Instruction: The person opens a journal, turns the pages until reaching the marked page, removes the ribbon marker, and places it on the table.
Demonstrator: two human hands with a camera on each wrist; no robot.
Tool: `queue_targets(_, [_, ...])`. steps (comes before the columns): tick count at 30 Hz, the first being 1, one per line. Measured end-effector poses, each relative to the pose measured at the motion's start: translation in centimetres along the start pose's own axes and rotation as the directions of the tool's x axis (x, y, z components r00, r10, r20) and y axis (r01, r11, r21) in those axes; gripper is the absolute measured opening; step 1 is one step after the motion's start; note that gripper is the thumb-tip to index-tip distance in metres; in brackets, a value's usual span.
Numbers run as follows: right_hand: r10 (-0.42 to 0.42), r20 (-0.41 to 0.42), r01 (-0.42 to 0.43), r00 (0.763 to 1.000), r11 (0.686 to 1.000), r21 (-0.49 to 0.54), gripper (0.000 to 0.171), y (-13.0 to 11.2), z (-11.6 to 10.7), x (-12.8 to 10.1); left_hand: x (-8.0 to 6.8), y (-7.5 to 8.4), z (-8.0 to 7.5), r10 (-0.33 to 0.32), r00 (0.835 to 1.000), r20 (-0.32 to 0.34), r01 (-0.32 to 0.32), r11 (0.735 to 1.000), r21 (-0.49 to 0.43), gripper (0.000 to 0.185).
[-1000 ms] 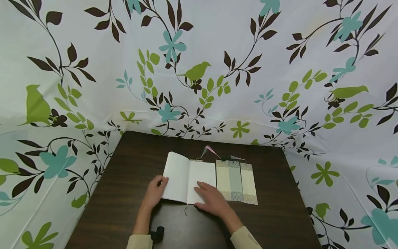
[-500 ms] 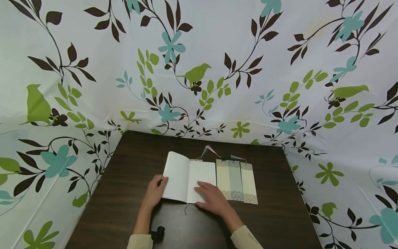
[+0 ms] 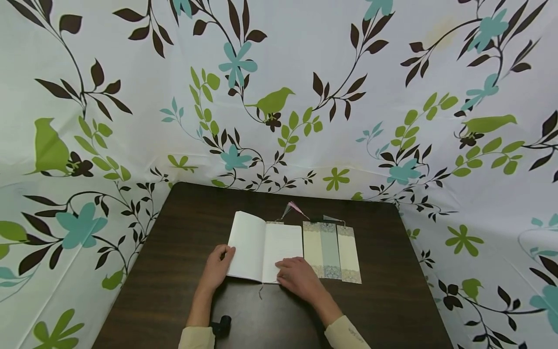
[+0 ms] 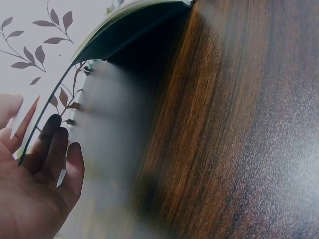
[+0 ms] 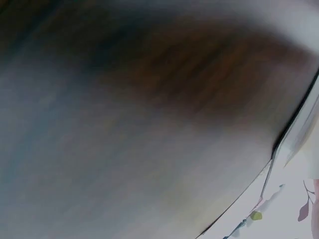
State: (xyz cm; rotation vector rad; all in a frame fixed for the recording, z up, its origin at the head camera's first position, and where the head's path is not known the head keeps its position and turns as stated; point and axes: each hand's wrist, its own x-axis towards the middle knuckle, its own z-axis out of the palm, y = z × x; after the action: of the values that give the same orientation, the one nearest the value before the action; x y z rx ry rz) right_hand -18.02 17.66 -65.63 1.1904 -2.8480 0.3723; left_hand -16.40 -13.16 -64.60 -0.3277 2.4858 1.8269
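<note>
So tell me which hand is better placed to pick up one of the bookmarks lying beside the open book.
Right, probably. The right hand rests on the near corner of the book's right page, next to the three bookmarks. The left hand holds the raised left cover on the far side.

Three patterned bookmarks [image 3: 331, 252] lie side by side (tassels at top) on the dark wooden table [image 3: 183, 232]; a floral curtain [image 3: 305, 72] stands behind.

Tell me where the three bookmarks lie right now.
In the head view, the three bookmarks lie side by side on the dark wooden table, just right of the open book, beyond the right hand resting on the book's right page.
</note>
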Motion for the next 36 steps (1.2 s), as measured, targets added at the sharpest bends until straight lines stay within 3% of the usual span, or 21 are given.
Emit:
queue_targets(6, [-0.033, -0.009, 0.033, 0.999, 0.997, -0.076, 0.009, 0.1, 0.1, -0.5, -0.2, 0.3, -0.1, 0.008, 1.000, -0.002, -0.008, 1.000, 0.010, 0.035])
queue_targets(15, [-0.057, -0.152, 0.035, 0.987, 0.990, -0.139, 0.004, 0.4, 0.6, -1.6, -0.2, 0.2, 0.0, -0.003, 0.999, 0.032, 0.004, 0.998, -0.055, 0.036])
queue_targets(18, [-0.007, -0.222, -0.029, 0.975, 0.987, -0.161, 0.016, 0.3, 0.9, -1.8, -0.2, 0.2, 0.0, 0.002, 0.999, 0.033, -0.001, 0.999, -0.052, 0.036])
queue_targets(21, [0.094, -0.292, -0.140, 0.952, 0.980, -0.141, 0.043, 0.2, 0.9, -1.6, -0.2, 0.2, 0.0, 0.000, 1.000, 0.026, 0.001, 0.999, -0.052, 0.036])
queue_targets(26, [0.286, -0.384, -0.306, 0.878, 0.952, 0.011, 0.092, -0.3, 0.9, -0.6, -0.2, 0.1, -0.1, -0.004, 1.000, 0.026, 0.006, 0.999, -0.050, 0.037])
queue_targets(31, [0.409, -0.396, -0.358, 0.822, 0.912, 0.199, 0.104, -1.0, 0.6, 0.5, -0.3, 0.3, -0.1, 0.001, 0.999, 0.044, 0.002, 0.998, -0.055, 0.037])
queue_targets(34, [0.495, -0.322, -0.381, 0.807, 0.853, 0.356, 0.107, -1.5, 0.4, 1.2, -0.4, 0.4, -0.1, -0.004, 0.999, 0.047, 0.007, 0.998, -0.062, 0.037])
queue_targets(36, [0.541, -0.245, -0.399, 0.805, 0.797, 0.453, 0.110, -1.9, 0.3, 1.7, -0.4, 0.4, -0.1, -0.008, 0.999, 0.049, 0.011, 0.998, -0.069, 0.038])
